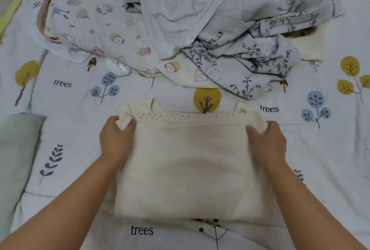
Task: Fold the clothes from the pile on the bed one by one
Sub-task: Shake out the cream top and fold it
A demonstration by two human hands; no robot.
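Two bare forearms are reaching up from the bottom edge over the sheet (pixel 66 121), which is printed with trees, leaves and the word "trees". Between them a cream garment (pixel 192 167) is lying on the sheet, folded into a rough rectangle with its near edge just above a printed "trees". At its far edge a speckled inner layer is showing as a narrow band, and two small cream corners are sticking out beyond it.

The left hand (pixel 117 139) is gripping the garment's far left corner, thumb on top and fingers curled into a bunch of the cloth. The right hand (pixel 267 141) is gripping the far right corner, thumb lying on the top layer and fingers wrapped round the edge; it is somewhat blurred.

Beyond the garment the pile (pixel 200 29) is sitting across the far half of the bed. On its left a cartoon-print piece (pixel 96 19) with a pink-edged opening is lying spread out. A plain grey-blue piece (pixel 180 9) is draping over the middle, and a grey floral piece (pixel 270 49) is crumpled on the right. A pale yellow item (pixel 310 49) is peeking out just beside the floral one. A pale green cloth (pixel 16 159) is lying at the left edge, well apart from the garment.
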